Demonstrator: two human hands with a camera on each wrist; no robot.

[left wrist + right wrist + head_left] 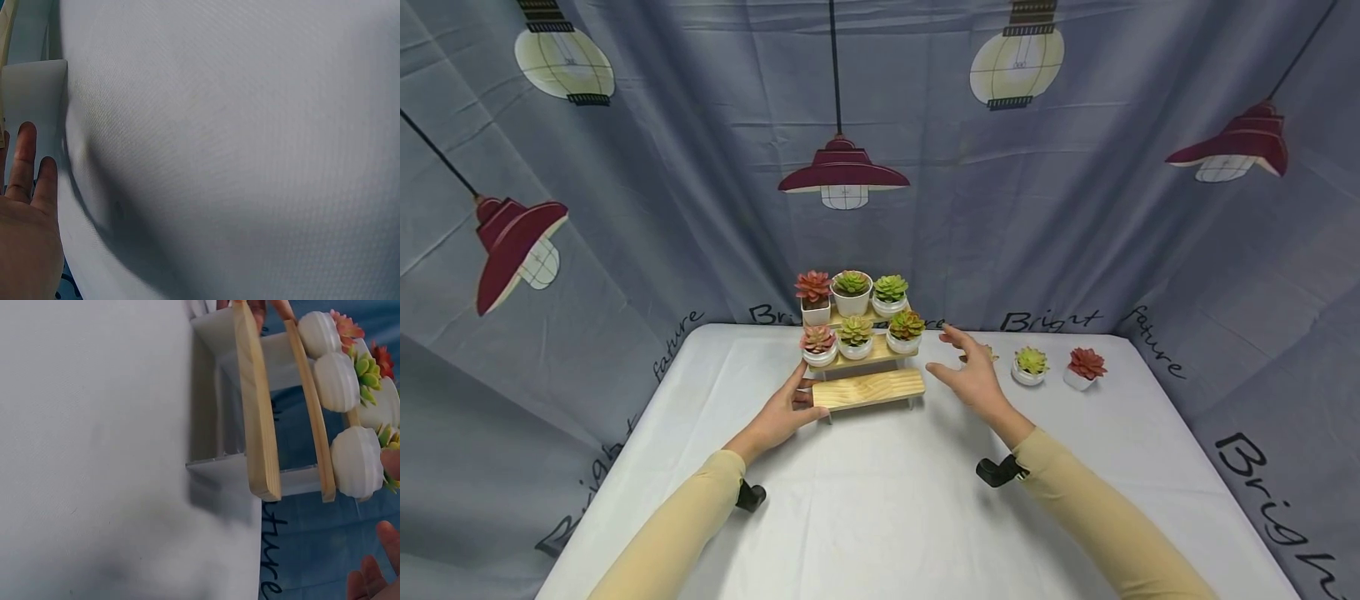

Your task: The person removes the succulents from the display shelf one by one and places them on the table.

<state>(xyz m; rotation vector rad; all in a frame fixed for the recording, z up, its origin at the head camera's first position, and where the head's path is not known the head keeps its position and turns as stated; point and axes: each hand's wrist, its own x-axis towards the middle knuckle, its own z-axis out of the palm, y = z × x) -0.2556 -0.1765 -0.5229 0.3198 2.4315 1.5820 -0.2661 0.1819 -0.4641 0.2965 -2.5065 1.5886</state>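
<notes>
A three-tier wooden plant stand with white legs stands near the table's back edge. Its top tier carries a red succulent, a green one in a larger pot and another green one. Along the middle tier are a pink succulent, a yellow-green one and a red-tinged green one. The bottom board is bare. My left hand holds that board's left end, thumb in front and fingers behind. Right of the stand, my right hand is empty, its thumb and fingers spread apart.
On the table's right side stand a yellow-green succulent and a red succulent in white pots. Another plant is mostly hidden behind my right hand. A printed grey-blue curtain hangs behind the white-covered table.
</notes>
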